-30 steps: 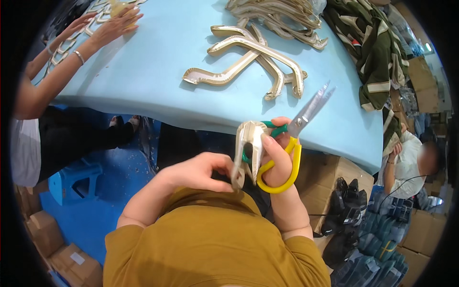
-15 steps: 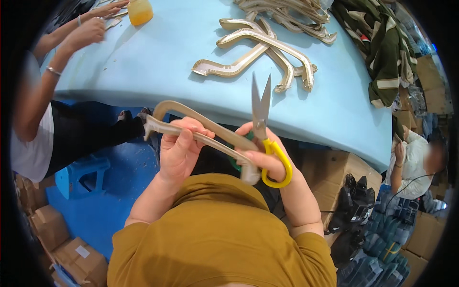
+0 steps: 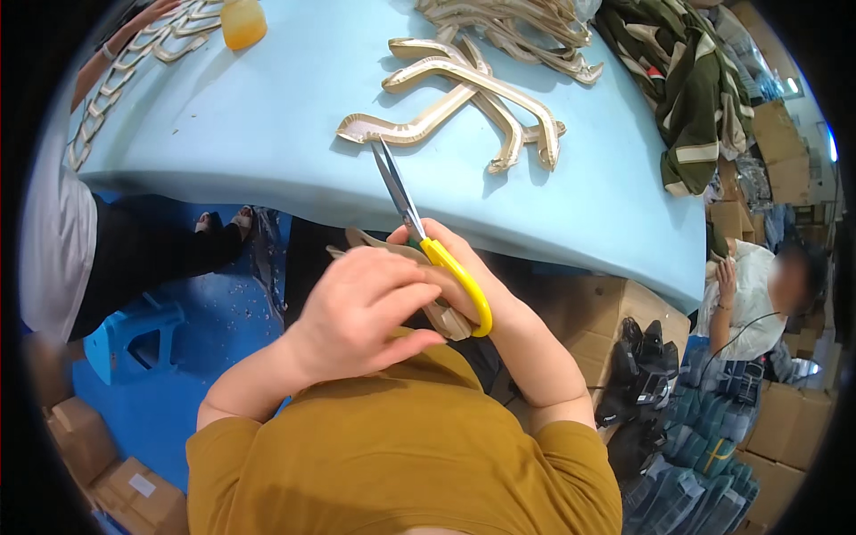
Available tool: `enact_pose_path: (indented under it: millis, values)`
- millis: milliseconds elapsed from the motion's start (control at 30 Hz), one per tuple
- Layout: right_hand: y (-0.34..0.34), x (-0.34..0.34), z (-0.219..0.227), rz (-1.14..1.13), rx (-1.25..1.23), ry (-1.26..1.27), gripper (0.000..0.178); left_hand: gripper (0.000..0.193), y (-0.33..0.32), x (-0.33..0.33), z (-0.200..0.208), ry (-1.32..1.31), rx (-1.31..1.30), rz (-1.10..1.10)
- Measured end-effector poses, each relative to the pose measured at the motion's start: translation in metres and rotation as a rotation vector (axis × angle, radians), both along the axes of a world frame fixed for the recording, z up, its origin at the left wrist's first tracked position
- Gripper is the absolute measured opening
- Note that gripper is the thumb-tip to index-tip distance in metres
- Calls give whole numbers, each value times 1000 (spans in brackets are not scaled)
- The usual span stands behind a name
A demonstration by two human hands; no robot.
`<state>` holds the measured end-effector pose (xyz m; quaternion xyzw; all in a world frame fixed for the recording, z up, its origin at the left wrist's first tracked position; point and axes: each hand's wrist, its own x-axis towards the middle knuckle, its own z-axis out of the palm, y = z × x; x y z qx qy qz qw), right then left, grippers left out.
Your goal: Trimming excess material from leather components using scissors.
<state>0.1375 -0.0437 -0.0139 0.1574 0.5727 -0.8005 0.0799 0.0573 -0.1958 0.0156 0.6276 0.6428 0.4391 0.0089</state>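
My right hand (image 3: 473, 261) grips scissors (image 3: 459, 276) with yellow handles, their slim blades slightly parted and tilted up to the left. The same hand also keeps hold of a bent beige strip (image 3: 448, 323), pressed beside the handles. In front of that strip is my left hand (image 3: 352, 308), its thumb spread away from the fingers and nothing visibly gripped. It hides the strip's middle. On the blue-covered table (image 3: 285, 152) ahead, several similar beige strips with pale inner bands (image 3: 437, 125) lie crossed.
More strips (image 3: 513, 22) are heaped at the back. An amber container (image 3: 242, 24) and smaller curved pieces (image 3: 111, 85) lie to the left, beside a co-worker's arm. Dark green striped cloth (image 3: 691, 98) covers the right corner. A blue stool (image 3: 134, 339) and cartons (image 3: 580, 312) stand below.
My left hand has let go of the strip and shifted right and nearer, across it. The strip has been drawn in toward my right hand, and the scissors now lean further left.
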Motion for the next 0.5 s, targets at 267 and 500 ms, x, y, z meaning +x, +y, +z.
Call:
enact_pose_path:
  millis: [267, 500]
  values:
    - [4, -3, 3, -29, 283, -44, 27, 22, 0, 15, -15, -627, -351, 65]
    - [-2, -16, 11, 80, 496, -74, 31, 24, 13, 6, -35, -1235, -544, -255]
